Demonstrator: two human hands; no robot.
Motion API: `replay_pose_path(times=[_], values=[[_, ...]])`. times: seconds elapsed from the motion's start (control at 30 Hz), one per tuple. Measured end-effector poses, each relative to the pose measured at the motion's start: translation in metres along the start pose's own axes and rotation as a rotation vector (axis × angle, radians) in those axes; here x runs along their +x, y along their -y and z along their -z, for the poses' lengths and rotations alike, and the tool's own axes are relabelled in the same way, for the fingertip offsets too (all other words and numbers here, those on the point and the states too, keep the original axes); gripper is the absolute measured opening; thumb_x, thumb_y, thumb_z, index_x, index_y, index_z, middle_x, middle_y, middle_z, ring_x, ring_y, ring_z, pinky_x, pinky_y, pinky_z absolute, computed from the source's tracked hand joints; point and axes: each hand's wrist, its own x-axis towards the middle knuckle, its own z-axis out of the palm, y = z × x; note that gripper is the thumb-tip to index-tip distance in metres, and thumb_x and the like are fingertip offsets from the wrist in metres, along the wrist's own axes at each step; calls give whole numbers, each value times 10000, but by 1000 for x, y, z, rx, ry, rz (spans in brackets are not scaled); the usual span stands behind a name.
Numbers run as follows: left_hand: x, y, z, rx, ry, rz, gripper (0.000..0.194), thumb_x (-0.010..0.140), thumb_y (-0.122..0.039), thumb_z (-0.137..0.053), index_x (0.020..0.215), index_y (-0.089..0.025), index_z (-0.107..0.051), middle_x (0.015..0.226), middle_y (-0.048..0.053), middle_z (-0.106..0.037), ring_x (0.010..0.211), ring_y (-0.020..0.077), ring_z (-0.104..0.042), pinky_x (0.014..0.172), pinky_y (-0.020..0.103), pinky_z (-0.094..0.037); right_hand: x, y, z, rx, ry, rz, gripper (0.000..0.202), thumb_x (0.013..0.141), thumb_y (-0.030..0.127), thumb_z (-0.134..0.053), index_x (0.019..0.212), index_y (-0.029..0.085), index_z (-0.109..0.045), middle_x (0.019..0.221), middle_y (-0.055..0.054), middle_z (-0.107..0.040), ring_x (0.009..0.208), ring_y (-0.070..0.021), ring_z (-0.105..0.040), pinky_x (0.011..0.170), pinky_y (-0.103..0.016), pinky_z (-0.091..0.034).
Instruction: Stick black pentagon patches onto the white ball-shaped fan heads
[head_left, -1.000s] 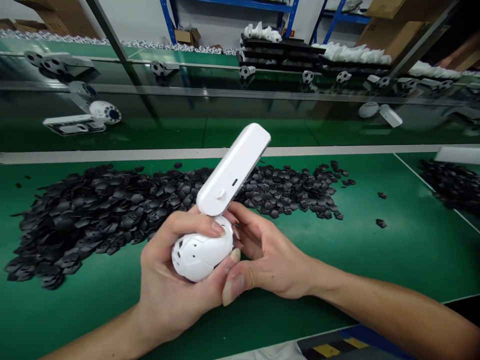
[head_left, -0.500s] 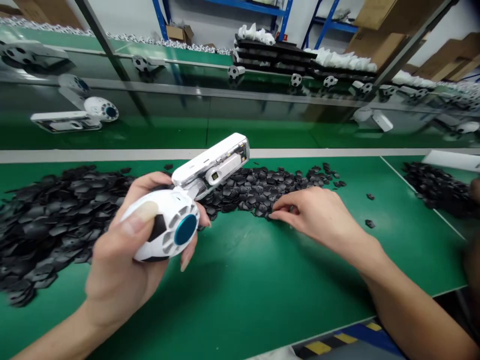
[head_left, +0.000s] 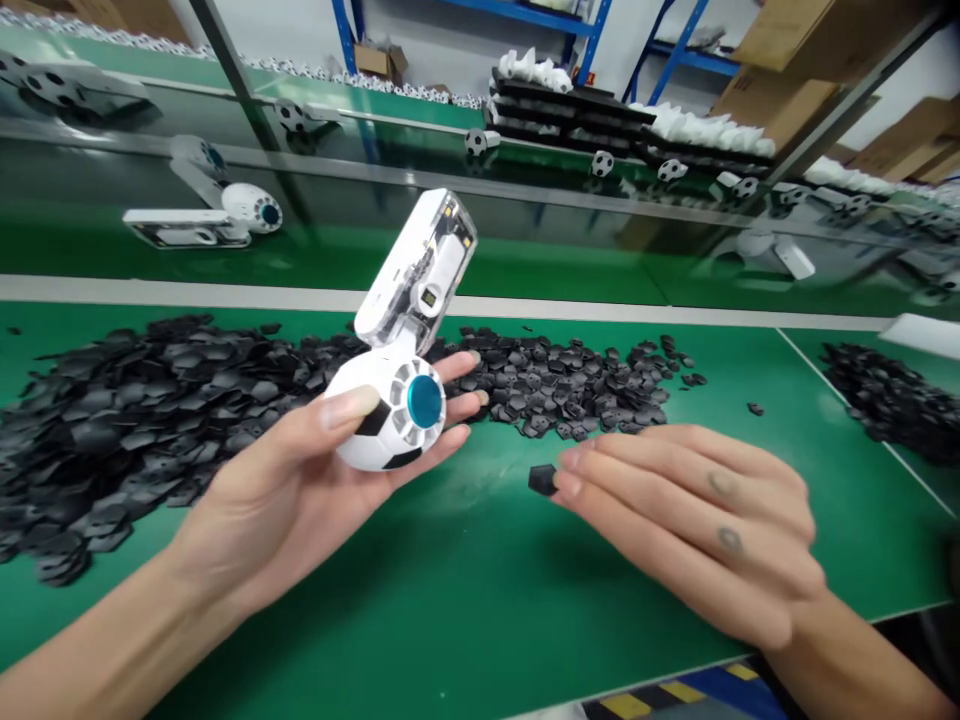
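My left hand [head_left: 300, 480] grips a white, football-patterned ball device [head_left: 382, 400] with a blue round centre. From the ball a hinged white arm with a clear cover and small electronics points up and to the right. Between the thumb and fingertips of my right hand [head_left: 690, 520] is a small black pentagon piece [head_left: 542, 480], held just right of the device and apart from it. Behind both hands, a heap of loose black pieces [head_left: 570, 380] lies on the green table [head_left: 465, 600]. A larger heap of such pieces [head_left: 172, 400] spreads on the left.
A conveyor [head_left: 480, 240] behind the table carries a white device [head_left: 202, 222] and a row of football-patterned units. Stacked black trays [head_left: 570, 115] with white parts stand beyond. Another black heap [head_left: 892, 400] lies at right. Cardboard boxes [head_left: 795, 50] are at the upper right.
My right hand has come away from the black heap towards me, with a black pentagon piece now showing in its fingers. My left hand has tilted the device more upright and moved it right.
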Motion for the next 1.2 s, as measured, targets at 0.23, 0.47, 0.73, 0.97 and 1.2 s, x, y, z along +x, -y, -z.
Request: replay_pose_path(times=[0.23,0.47,0.73,0.97,1.2], values=[[0,4,7,176,57,8,473,771,-356,-964,1220,-323,-822,1278,78,-790,1038,316,-794,620,217,-683,2,8,4,350,-1,-288,268,944,111,-768,1073,334,-837,1159,21,-805,1025,-259,-822,928,-319,-705],[-5,16,0,325,92,70,559,794,-314,-952,1302,-307,-720,1320,118,-751,1009,297,-780,768,329,-714,10,8,-20,611,-193,-468,237,942,87,-779,1030,300,-835,1006,1,-831,853,-211,-835,739,-255,-712],[-3,27,3,455,168,27,607,819,-269,-949,1341,-315,-641,1121,47,-715,803,174,-700,660,239,-659,35,6,-29,1447,7,-1196,180,739,250,-988,806,192,-832,730,-21,-786,676,-176,-782,657,-233,-666],[-12,35,-15,505,65,-25,616,875,-379,-896,1424,-358,-617,1286,39,-734,1095,221,-750,920,234,-641,33,6,-40,1693,115,-1333,288,653,288,-1031,851,178,-854,812,-34,-799,707,-140,-747,697,-232,-648],[-8,35,-17,637,6,-145,476,889,-433,-856,1295,-298,-648,1087,28,-732,889,201,-727,717,219,-632,40,12,-40,1701,84,-1385,319,649,309,-1031,842,147,-835,803,-46,-786,713,-140,-737,702,-235,-634]])
